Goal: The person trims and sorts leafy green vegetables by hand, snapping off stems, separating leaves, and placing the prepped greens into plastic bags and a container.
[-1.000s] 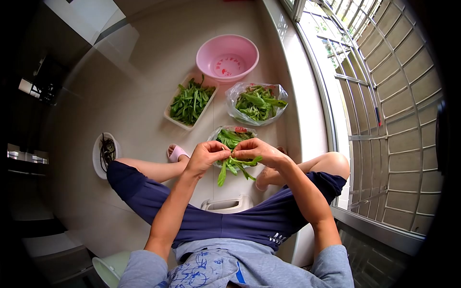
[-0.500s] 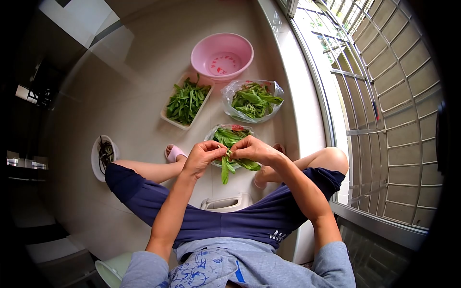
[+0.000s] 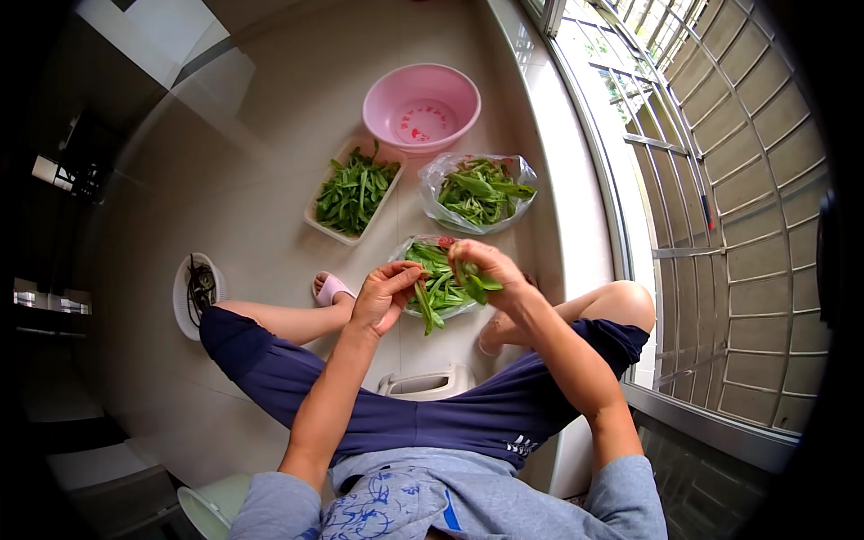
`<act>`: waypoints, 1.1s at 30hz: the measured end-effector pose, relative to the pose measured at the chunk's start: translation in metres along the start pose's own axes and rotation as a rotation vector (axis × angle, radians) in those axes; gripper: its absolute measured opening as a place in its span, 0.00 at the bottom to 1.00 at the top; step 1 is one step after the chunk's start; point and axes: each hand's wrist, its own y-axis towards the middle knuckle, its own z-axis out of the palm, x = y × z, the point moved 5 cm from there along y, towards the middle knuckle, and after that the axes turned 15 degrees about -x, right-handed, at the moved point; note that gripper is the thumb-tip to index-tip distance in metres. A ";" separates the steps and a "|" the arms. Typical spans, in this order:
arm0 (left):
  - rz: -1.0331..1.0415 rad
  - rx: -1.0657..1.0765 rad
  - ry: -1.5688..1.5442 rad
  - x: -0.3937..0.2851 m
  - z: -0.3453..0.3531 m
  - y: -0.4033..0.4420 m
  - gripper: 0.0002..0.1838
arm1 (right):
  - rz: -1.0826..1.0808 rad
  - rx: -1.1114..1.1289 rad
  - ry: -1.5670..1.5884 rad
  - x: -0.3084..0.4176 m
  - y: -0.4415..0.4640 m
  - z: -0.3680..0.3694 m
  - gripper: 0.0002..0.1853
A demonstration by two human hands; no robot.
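One sprig (image 3: pixel 425 306), long axis running far to near, hangs pinched in the left hand (image 3: pixel 382 293), while leaves (image 3: pixel 479 286) grasped by the right hand (image 3: pixel 490 265) lie just right.

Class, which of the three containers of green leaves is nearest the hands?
The plastic bag partly behind the hands; the rectangular tray and other bag lie farther off, nearer the pink basin.

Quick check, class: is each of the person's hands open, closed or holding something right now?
Left hand: closed, pinching a slender green leafy sprig.
Right hand: closed, holding some broad green leaves.
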 end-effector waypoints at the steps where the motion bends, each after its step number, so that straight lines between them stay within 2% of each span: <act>1: -0.054 -0.006 -0.072 0.000 -0.001 0.000 0.04 | 0.027 0.049 0.020 0.006 0.000 0.002 0.06; 3: -0.099 -0.016 -0.146 -0.001 -0.004 -0.001 0.05 | 0.092 -0.084 -0.011 0.014 -0.005 0.004 0.06; 5: -0.209 0.086 -0.357 0.001 -0.001 -0.003 0.05 | 0.103 -0.015 -0.090 0.010 -0.010 0.007 0.07; 9: -0.192 0.075 -0.369 0.001 0.000 -0.004 0.05 | 0.215 0.059 -0.288 -0.015 -0.015 0.014 0.07; 11: -0.112 -0.083 -0.245 -0.001 -0.005 -0.001 0.05 | 0.212 0.045 -0.304 -0.014 -0.016 0.016 0.08; 15: -0.016 -0.222 -0.107 -0.005 -0.005 -0.004 0.05 | 0.248 0.082 -0.390 -0.014 -0.016 0.017 0.12; 17: 0.069 -0.291 -0.004 -0.007 -0.007 -0.002 0.05 | 0.246 0.082 -0.548 -0.017 -0.018 0.017 0.12; 23: 0.234 -0.334 0.069 -0.009 -0.009 0.000 0.05 | 0.200 0.038 -0.577 -0.028 -0.013 0.012 0.10; 28: 0.217 -0.348 0.061 -0.010 -0.008 -0.001 0.05 | 0.200 0.054 -0.518 -0.029 -0.011 0.010 0.08; 31: 0.228 -0.353 0.072 -0.009 -0.008 -0.001 0.05 | 0.281 0.057 -0.467 -0.030 -0.014 0.014 0.07; 33: 0.237 -0.354 0.080 -0.009 -0.008 -0.001 0.05 | 0.143 0.054 -0.610 -0.029 -0.016 0.019 0.07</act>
